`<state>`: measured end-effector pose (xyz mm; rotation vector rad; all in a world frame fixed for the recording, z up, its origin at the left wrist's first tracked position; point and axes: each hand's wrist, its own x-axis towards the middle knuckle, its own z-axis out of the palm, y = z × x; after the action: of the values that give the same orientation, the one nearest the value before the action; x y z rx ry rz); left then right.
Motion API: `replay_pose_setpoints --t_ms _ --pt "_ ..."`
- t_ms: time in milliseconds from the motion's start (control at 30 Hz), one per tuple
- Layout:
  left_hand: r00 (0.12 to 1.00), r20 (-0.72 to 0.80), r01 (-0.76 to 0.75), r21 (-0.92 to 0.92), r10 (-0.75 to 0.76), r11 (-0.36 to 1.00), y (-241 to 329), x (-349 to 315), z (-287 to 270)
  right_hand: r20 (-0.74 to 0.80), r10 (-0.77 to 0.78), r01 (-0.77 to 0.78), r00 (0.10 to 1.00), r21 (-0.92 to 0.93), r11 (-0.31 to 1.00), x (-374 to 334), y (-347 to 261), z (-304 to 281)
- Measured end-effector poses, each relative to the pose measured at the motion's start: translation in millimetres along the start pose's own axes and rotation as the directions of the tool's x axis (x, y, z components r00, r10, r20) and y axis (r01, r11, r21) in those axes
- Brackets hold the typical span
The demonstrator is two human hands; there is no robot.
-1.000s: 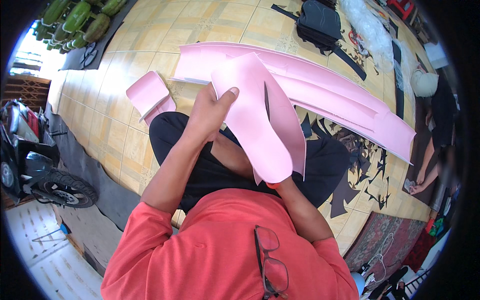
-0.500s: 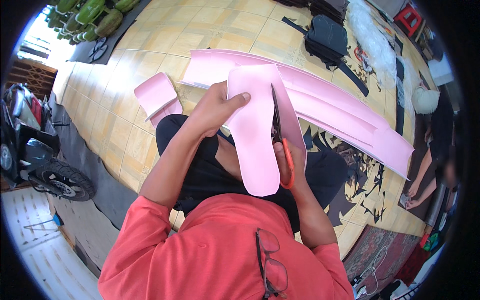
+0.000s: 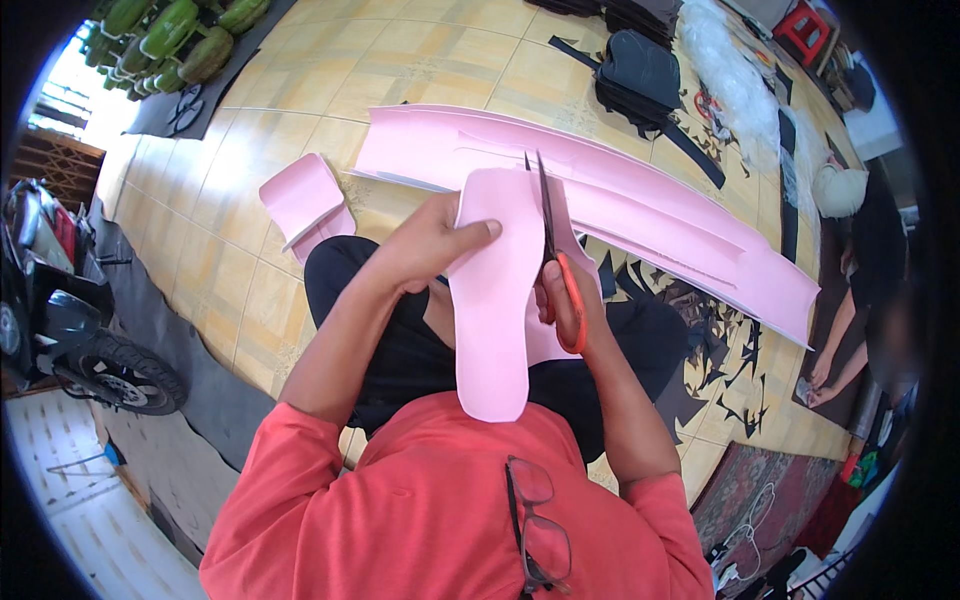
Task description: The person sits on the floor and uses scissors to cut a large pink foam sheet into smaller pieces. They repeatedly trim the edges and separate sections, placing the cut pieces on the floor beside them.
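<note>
A pink insole-shaped piece of sheet (image 3: 492, 320) hangs upright before my chest. My left hand (image 3: 432, 245) pinches its left edge near the top, thumb on the face. In my right hand (image 3: 560, 305) is a pair of scissors (image 3: 570, 305) with orange handles and dark blades. The blades point away from me along the piece's upper right edge, their tips showing past it and slightly parted. A strip of pink offcut hangs to the right, behind the scissors. Beyond my hands, long pink sheets (image 3: 650, 205) lie on the floor.
Stacked pink pieces (image 3: 303, 195) lie left of my knee. Dark scraps (image 3: 720, 350) litter the floor at right. Farther off are a black bag (image 3: 637, 75), clear plastic (image 3: 725, 60) and a red stool (image 3: 803, 35). A motorcycle (image 3: 95, 350) stands left; another person (image 3: 865, 270) sits right.
The pink piece and both hands have come slightly nearer to me. The scissors have advanced toward the top of the piece, and their blade tips now show beyond its edge.
</note>
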<state>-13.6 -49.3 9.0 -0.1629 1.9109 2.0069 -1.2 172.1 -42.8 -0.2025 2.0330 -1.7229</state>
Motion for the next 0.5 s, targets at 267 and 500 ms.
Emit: replay_pose_setpoints --t_ms 267,500 --pt "0.999 0.025 0.045 -0.193 -0.041 0.98 -22 2 -19 -0.008 -0.078 0.077 0.997 -0.049 0.996 13 11 -1" --pt "0.983 -0.148 -0.118 -0.037 0.112 0.992 -51 6 -29 0.125 0.076 -0.121 0.989 0.407 0.905 8 17 31"
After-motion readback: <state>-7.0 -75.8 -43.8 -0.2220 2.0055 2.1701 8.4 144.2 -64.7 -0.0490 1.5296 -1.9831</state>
